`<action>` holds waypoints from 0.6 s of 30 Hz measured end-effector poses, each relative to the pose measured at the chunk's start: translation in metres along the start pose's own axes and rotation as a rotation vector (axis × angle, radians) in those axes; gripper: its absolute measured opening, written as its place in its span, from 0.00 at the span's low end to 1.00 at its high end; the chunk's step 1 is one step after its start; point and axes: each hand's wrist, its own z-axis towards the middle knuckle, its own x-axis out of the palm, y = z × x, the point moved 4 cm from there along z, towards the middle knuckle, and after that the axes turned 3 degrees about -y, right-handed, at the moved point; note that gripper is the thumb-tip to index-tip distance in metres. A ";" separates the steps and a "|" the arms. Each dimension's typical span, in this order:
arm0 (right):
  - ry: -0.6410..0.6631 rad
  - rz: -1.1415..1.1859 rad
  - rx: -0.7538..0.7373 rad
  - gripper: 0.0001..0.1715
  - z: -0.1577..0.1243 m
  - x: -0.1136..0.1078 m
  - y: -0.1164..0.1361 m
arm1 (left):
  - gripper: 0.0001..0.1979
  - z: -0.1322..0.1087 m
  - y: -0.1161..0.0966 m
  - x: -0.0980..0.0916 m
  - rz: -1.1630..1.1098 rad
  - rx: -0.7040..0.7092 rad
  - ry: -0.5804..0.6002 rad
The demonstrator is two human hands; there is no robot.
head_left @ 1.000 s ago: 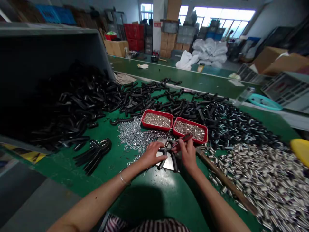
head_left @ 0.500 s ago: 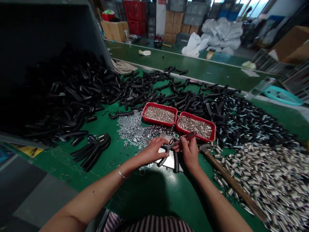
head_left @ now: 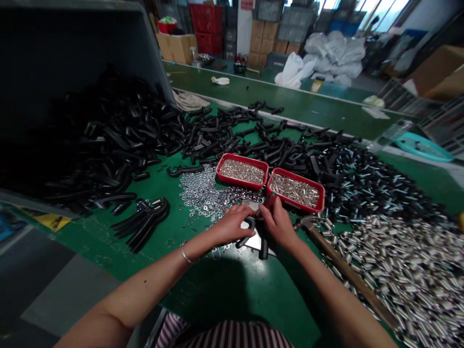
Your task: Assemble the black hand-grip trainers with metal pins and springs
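Observation:
On a small metal plate point(head_left: 253, 240) lies a black two-handled part point(head_left: 264, 247), its handles toward me. My left hand point(head_left: 235, 223) is closed on its curved left side, thumb near the handle. My right hand point(head_left: 279, 223) grips a slim tool with a dark red handle point(head_left: 270, 199) over the top of the part. The tool's working end is hidden by my fingers, so its kind cannot be told. Left of the plate spread many small metal rings point(head_left: 203, 193). Beyond my hands stand a red tray of tiny metal pieces point(head_left: 242, 171) and a red tray of pins point(head_left: 295, 190).
A hammer point(head_left: 348, 270) lies right of my hands, beside a heap of metal cylinders point(head_left: 409, 270). Black-headed bolts point(head_left: 377, 179) pile behind it. A big grey bin point(head_left: 152, 53) spills black handles point(head_left: 119, 135) at left. Several two-handled parts point(head_left: 145, 222) lie stacked nearby.
My right hand has moved left, closer to my left hand, and its tool stands more upright over the part. The left hand keeps its hold. The view has shifted slightly.

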 end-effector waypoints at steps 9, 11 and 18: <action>-0.315 0.484 0.066 0.17 -0.025 -0.040 0.040 | 0.24 -0.006 -0.001 0.000 0.015 0.005 -0.009; -0.241 0.342 0.102 0.17 -0.028 -0.053 0.020 | 0.24 -0.008 0.001 0.001 0.001 -0.007 -0.023; 0.075 -0.504 0.157 0.21 -0.066 -0.079 -0.061 | 0.25 -0.014 -0.003 0.004 0.005 -0.025 -0.094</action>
